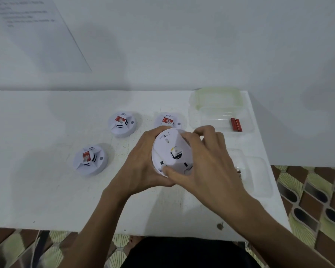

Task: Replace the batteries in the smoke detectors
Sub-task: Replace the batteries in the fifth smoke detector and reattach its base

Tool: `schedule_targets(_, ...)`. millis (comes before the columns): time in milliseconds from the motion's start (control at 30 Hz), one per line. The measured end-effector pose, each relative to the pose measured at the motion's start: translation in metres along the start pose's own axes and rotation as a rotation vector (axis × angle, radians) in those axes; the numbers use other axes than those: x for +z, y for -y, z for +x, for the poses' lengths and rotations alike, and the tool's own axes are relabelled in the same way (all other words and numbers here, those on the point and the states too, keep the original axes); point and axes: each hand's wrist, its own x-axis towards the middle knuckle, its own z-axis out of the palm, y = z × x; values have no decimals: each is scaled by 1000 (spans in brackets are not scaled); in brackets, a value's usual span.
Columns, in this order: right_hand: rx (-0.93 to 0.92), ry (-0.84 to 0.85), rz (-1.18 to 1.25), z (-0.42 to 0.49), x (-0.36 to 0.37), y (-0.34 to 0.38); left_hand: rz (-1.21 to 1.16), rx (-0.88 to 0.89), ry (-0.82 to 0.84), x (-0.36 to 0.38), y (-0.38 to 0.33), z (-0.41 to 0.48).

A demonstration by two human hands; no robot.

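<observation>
Dark clothing (182,252) fills the bottom edge, and both forearms reach up over the surface (46,190).

Head view, the only one:
- **Left hand** (141,163) cups the held detector (172,149) from its left side. Fingers curl round the rim, palm against the edge.
- **Right hand** (207,161) wraps it from the right. Fingers go over the far rim and the thumb (169,172) presses on the near edge. Both hands grip, neither is free.
- **Held detector** seems lifted off the surface, with its flat back turned up toward the camera and tilted. A dark opening (176,153) with something yellowish in it shows near the middle. It is likely the battery bay, but I cannot tell if a cell sits in it.

Key relation: the disc lies squarely between the two palms with its axis pointing up at the camera, so any twist or pry happens in place. The grip reads like a twist-off, judged only.

Red batteries (236,124) lie beyond and right of the held detector, inside a clear container (199,120), well apart from it. The right hand is nearer for that reach. The pack's long side runs roughly away from the person.

- Far detector (169,120) sits just behind the held detector, partly hidden by it.
- Far-left detector (122,123) is behind and left of the held detector.
- Left detector (90,159) is left of the held detector.

Those three sit face up. Clear tray (259,176) sits right of the held detector, partly behind the right hand.
</observation>
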Motion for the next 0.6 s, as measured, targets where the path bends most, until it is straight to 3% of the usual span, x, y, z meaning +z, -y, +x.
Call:
schedule_targets(400, 106, 121, 246, 7, 0, 3, 15, -41, 47, 4, -3, 3)
schedule_targets(600, 45, 143, 256, 5, -5, -6, 95, -18, 43, 12, 0, -1)
